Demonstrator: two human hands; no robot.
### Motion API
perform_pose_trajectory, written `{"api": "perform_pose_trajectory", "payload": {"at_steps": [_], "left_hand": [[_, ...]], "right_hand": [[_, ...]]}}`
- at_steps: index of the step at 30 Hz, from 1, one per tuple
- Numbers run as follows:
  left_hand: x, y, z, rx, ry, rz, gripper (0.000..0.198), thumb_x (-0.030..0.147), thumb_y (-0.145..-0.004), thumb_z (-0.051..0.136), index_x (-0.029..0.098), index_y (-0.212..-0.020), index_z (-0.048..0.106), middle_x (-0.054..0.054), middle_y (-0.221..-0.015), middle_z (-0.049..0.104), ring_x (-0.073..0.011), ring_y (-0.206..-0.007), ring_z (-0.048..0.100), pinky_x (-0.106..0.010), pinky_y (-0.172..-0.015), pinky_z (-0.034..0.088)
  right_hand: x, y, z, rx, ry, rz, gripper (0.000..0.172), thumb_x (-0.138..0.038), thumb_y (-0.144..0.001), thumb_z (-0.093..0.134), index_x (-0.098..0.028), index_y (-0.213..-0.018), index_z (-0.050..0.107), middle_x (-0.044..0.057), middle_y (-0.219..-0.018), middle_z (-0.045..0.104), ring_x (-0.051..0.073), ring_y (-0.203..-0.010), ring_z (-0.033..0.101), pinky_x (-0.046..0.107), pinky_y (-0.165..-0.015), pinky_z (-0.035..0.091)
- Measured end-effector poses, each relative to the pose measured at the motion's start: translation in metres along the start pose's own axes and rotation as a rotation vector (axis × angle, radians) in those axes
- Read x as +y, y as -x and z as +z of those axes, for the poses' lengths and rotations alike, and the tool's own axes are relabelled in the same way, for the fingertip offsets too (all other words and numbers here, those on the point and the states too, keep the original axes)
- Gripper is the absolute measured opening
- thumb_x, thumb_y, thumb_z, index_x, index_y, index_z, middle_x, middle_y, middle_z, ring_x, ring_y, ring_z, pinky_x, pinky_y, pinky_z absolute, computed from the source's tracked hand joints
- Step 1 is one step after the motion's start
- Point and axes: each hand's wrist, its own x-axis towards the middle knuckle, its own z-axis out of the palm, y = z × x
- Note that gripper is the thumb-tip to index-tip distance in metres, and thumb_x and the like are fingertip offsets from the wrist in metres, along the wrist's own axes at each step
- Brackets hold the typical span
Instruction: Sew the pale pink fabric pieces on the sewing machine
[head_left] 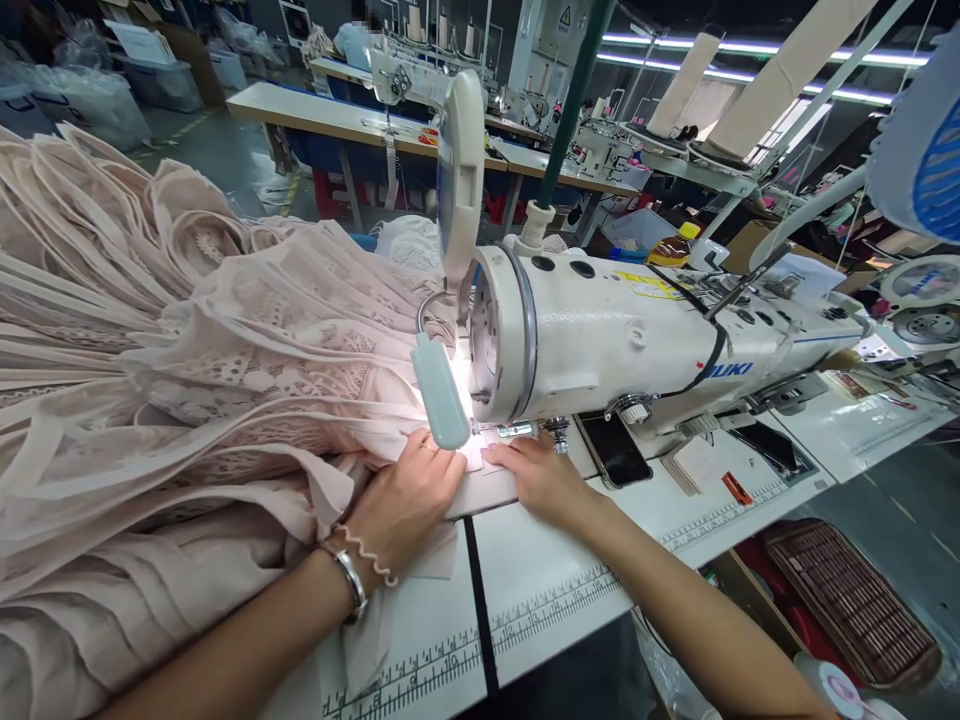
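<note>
A white sewing machine [600, 330] stands over the worktable, its small lamp lighting the needle area. My left hand [420, 485] lies just in front of the machine head, fingers curled on the pale pink fabric [472, 455]; a pale green lamp housing [441, 392] hides part of the fingertips. On the other side of the needle, my right hand [546, 478] pinches the edge of the same fabric, thumb and fingers close together. A large heap of pale pink lace garments [225, 330] spreads to the left and runs up to my left hand.
Right of my right hand lie a phone [616, 450], a stack of pale fabric pieces [684, 468] and a small orange tool [736, 488]. A ruler strip [555, 610] runs along the table front. A blue fan [919, 150] hangs upper right; a brown woven seat [847, 600] stands below.
</note>
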Motion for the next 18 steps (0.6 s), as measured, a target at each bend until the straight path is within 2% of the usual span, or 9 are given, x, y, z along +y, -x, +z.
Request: {"api": "perform_pose_trajectory", "payload": {"at_steps": [2,5,9,12,16,18], "left_hand": [[-0.0076,0.0026,0.0007,0.009,0.061,-0.004,0.035,0.001,-0.092,0.032,0.014,-0.093,0.064,-0.008,-0.089,0.067,-0.0213,-0.084,0.059,-0.033,-0.073,0.049],[-0.0119,0.0038,0.0009,0.081,0.097,-0.011,0.036,0.003,-0.093,0.031,0.015,-0.101,0.063,-0.008,-0.094,0.066,-0.0215,-0.085,0.057,-0.029,-0.064,0.046],[-0.0085,0.0008,-0.0011,0.128,0.077,0.052,0.031,0.004,-0.093,0.033,0.011,-0.093,0.064,-0.008,-0.082,0.061,-0.0201,-0.075,0.054,-0.030,-0.061,0.043],[-0.0057,-0.0013,-0.0020,0.047,0.122,0.045,0.029,0.002,-0.092,0.035,0.011,-0.097,0.063,-0.006,-0.077,0.056,-0.0189,-0.070,0.052,-0.031,-0.065,0.043],[-0.0063,-0.0011,-0.0016,-0.103,0.206,-0.089,0.035,0.005,-0.091,0.039,0.017,-0.117,0.058,-0.007,-0.086,0.054,-0.0210,-0.078,0.052,-0.032,-0.067,0.042],[-0.0082,0.0001,-0.0004,-0.125,0.255,-0.134,0.035,0.009,-0.091,0.043,0.022,-0.121,0.057,-0.006,-0.088,0.053,-0.0217,-0.080,0.051,-0.031,-0.065,0.041]], "right_hand": [[0.0032,0.0029,0.0009,0.050,-0.043,-0.078,0.054,0.002,-0.080,0.038,-0.027,-0.118,0.062,0.005,-0.113,0.067,0.019,-0.097,0.060,0.032,-0.080,0.048],[0.0079,0.0050,0.0018,0.099,-0.104,-0.161,0.052,0.001,-0.081,0.039,-0.027,-0.118,0.063,0.004,-0.117,0.066,0.018,-0.102,0.060,0.031,-0.080,0.049],[0.0100,0.0048,0.0044,0.160,-0.137,-0.171,0.048,-0.001,-0.083,0.039,-0.026,-0.116,0.065,0.004,-0.109,0.068,0.018,-0.099,0.061,0.030,-0.077,0.049],[0.0088,0.0054,0.0070,0.201,-0.133,-0.145,0.048,-0.001,-0.083,0.039,-0.026,-0.115,0.065,0.004,-0.103,0.069,0.018,-0.095,0.062,0.028,-0.072,0.049],[0.0068,0.0071,0.0074,0.230,-0.128,-0.056,0.049,-0.002,-0.085,0.039,-0.029,-0.117,0.065,0.003,-0.102,0.070,0.018,-0.091,0.063,0.028,-0.068,0.049],[0.0060,0.0076,0.0056,0.257,-0.143,-0.024,0.048,-0.004,-0.087,0.039,-0.030,-0.116,0.065,0.001,-0.098,0.070,0.018,-0.089,0.063,0.028,-0.069,0.049]]}}
